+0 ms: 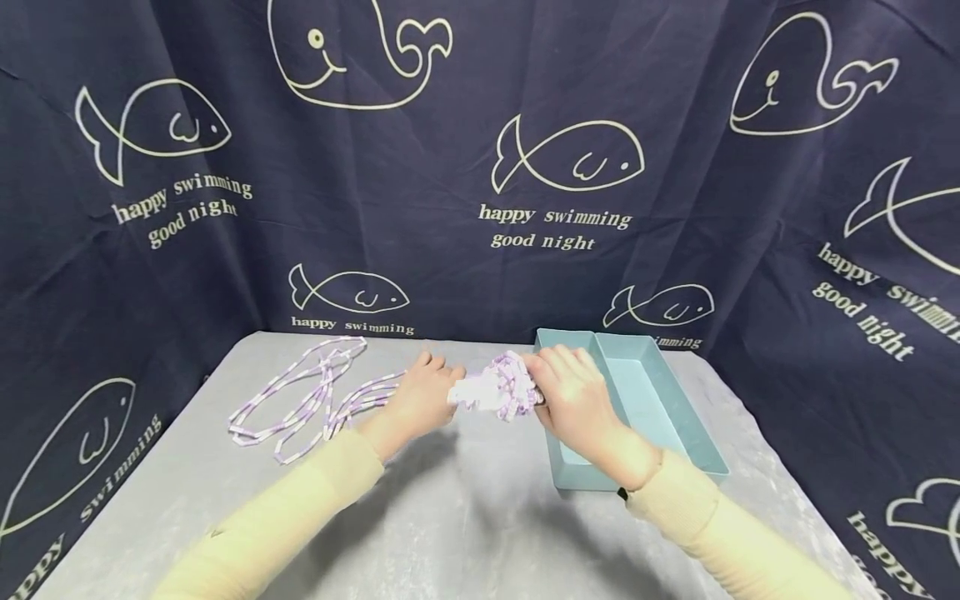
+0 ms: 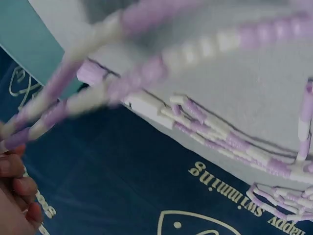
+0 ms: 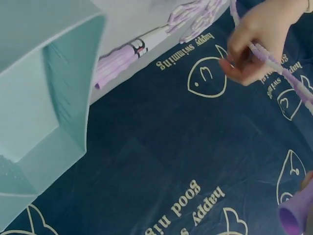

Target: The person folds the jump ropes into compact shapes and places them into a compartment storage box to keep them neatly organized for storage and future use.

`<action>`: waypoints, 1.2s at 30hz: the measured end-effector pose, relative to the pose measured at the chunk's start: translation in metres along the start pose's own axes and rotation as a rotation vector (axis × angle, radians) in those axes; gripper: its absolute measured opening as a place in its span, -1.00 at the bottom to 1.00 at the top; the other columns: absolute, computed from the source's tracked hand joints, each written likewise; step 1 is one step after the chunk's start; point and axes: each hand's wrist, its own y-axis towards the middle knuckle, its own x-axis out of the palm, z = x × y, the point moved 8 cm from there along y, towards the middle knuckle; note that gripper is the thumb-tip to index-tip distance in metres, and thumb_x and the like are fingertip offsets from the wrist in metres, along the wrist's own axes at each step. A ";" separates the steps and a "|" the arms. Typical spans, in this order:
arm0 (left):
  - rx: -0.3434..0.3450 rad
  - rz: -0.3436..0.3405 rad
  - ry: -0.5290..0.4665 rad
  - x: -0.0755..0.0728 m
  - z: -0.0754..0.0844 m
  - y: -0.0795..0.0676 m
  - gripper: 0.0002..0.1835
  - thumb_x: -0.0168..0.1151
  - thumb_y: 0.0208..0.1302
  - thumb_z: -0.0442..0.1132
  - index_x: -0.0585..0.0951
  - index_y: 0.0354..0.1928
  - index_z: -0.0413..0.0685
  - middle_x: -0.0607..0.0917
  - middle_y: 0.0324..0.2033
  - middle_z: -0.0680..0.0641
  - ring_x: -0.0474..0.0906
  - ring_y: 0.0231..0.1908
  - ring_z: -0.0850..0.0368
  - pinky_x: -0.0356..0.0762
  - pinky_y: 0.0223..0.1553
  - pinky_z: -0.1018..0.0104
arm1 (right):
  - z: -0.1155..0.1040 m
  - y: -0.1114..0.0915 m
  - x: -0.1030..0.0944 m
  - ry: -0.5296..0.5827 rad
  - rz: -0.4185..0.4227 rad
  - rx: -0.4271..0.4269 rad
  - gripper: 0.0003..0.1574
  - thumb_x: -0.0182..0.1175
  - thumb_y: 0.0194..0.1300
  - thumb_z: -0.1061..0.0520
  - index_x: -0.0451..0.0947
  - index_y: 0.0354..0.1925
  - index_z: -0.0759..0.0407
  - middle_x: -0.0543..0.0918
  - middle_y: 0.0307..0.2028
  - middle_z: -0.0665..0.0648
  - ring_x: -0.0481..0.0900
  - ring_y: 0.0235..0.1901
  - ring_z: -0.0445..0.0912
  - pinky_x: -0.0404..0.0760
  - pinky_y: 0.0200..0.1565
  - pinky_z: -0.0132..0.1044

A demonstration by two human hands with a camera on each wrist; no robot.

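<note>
In the head view a purple-and-white beaded jump rope point(image 1: 510, 385) hangs bunched between the two hands, above the table. My left hand point(image 1: 423, 392) grips beaded strands at the bunch's left side; in the right wrist view its curled fingers point(image 3: 242, 63) have a strand running through them. At the bunch's right side, my right hand point(image 1: 576, 400) holds the rope's purple handle point(image 3: 296, 215), mostly cut off by that frame's edge. Another beaded jump rope point(image 1: 300, 396) lies looped on the table at left, its purple-and-white handles point(image 3: 124, 58) showing in the right wrist view.
A light blue two-compartment box point(image 1: 648, 400) stands at right on the grey-covered table point(image 1: 465, 533), partly behind the right hand. Dark blue fabric point(image 1: 450, 183) with fish and whale drawings hangs behind and along both sides.
</note>
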 end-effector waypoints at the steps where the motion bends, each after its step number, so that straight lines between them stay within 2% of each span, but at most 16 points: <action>1: 0.003 0.011 -0.008 0.000 0.003 -0.002 -0.80 0.31 -0.08 -0.11 0.54 -0.39 0.04 0.67 -0.52 0.06 0.45 -0.41 0.07 0.27 -0.21 0.18 | 0.002 0.000 0.000 -0.011 -0.002 0.024 -0.53 -0.17 -0.11 0.37 0.49 -0.19 0.23 0.44 -0.51 0.09 0.35 -0.54 0.01 0.28 -0.44 -0.17; 4: 0.026 0.029 -0.027 -0.003 0.014 -0.009 -0.80 0.33 -0.12 -0.14 0.55 -0.42 0.01 0.66 -0.55 0.04 0.42 -0.45 0.07 0.23 -0.28 0.20 | 0.010 0.001 0.000 -0.049 -0.023 0.095 -0.52 -0.05 -0.11 0.39 0.48 -0.13 0.25 0.48 -0.46 0.12 0.42 -0.49 0.05 0.27 -0.43 -0.15; 9: 0.022 -0.021 -0.046 -0.008 0.028 -0.014 -0.83 0.28 -0.06 -0.16 0.51 -0.40 0.01 0.64 -0.56 0.05 0.43 -0.45 0.08 0.23 -0.28 0.21 | 0.019 0.003 0.004 -0.114 -0.091 0.172 -0.42 0.18 -0.22 0.41 0.44 -0.08 0.27 0.52 -0.39 0.18 0.49 -0.39 0.10 0.27 -0.43 -0.13; 12: 0.038 -0.050 -0.060 -0.011 0.036 -0.018 -0.88 0.26 -0.03 -0.18 0.51 -0.45 0.02 0.62 -0.59 0.06 0.42 -0.48 0.10 0.24 -0.30 0.23 | 0.027 0.009 0.006 -0.152 -0.105 0.235 -0.43 0.21 -0.20 0.40 0.43 -0.09 0.27 0.53 -0.39 0.19 0.49 -0.38 0.12 0.29 -0.44 -0.11; 16: 0.089 -0.049 -0.073 -0.021 0.048 -0.023 -0.89 0.27 -0.07 -0.18 0.52 -0.49 0.02 0.59 -0.64 0.07 0.34 -0.53 0.12 0.23 -0.32 0.26 | 0.036 0.013 0.011 -0.195 -0.137 0.326 -0.49 0.21 -0.10 0.35 0.43 -0.08 0.25 0.54 -0.38 0.19 0.50 -0.37 0.14 0.32 -0.41 -0.08; 19: 0.118 -0.047 -0.080 -0.032 0.056 -0.025 -0.88 0.28 -0.11 -0.20 0.52 -0.52 0.02 0.56 -0.67 0.07 0.27 -0.56 0.13 0.19 -0.33 0.27 | 0.039 0.011 0.017 -0.231 -0.164 0.358 -0.50 0.23 -0.08 0.32 0.43 -0.07 0.23 0.55 -0.37 0.20 0.51 -0.36 0.14 0.33 -0.41 -0.07; 23: 0.154 -0.028 -0.065 -0.049 0.065 -0.025 -0.86 0.31 -0.17 -0.19 0.50 -0.57 0.06 0.52 -0.69 0.08 0.23 -0.57 0.14 0.17 -0.33 0.27 | 0.044 0.007 0.026 -0.311 -0.171 0.348 -0.49 0.25 -0.10 0.34 0.44 -0.08 0.22 0.54 -0.41 0.21 0.50 -0.41 0.15 0.31 -0.45 -0.06; 28: 0.203 0.068 -0.029 -0.072 0.075 -0.027 -0.87 0.27 -0.15 -0.19 0.48 -0.63 0.11 0.49 -0.72 0.08 0.27 -0.56 0.12 0.16 -0.34 0.26 | 0.050 0.002 0.035 -0.397 -0.155 0.326 -0.56 0.20 -0.07 0.39 0.45 -0.13 0.22 0.50 -0.46 0.22 0.46 -0.48 0.16 0.25 -0.51 -0.06; 33: 0.200 0.147 -0.001 -0.091 0.077 -0.024 -0.85 0.21 -0.11 -0.21 0.46 -0.69 0.11 0.46 -0.75 0.07 0.29 -0.57 0.10 0.18 -0.32 0.24 | 0.051 -0.003 0.041 -0.467 -0.129 0.280 -0.77 -0.01 0.14 0.33 0.44 -0.20 0.22 0.48 -0.50 0.24 0.44 -0.52 0.15 0.25 -0.52 -0.06; 36: 0.197 0.182 0.015 -0.103 0.076 -0.021 -0.82 0.19 -0.10 -0.22 0.43 -0.72 0.10 0.44 -0.77 0.05 0.27 -0.58 0.09 0.19 -0.30 0.22 | 0.047 -0.005 0.043 -0.494 -0.113 0.238 -0.75 -0.16 0.23 0.30 0.45 -0.21 0.23 0.47 -0.51 0.25 0.43 -0.53 0.14 0.27 -0.51 -0.07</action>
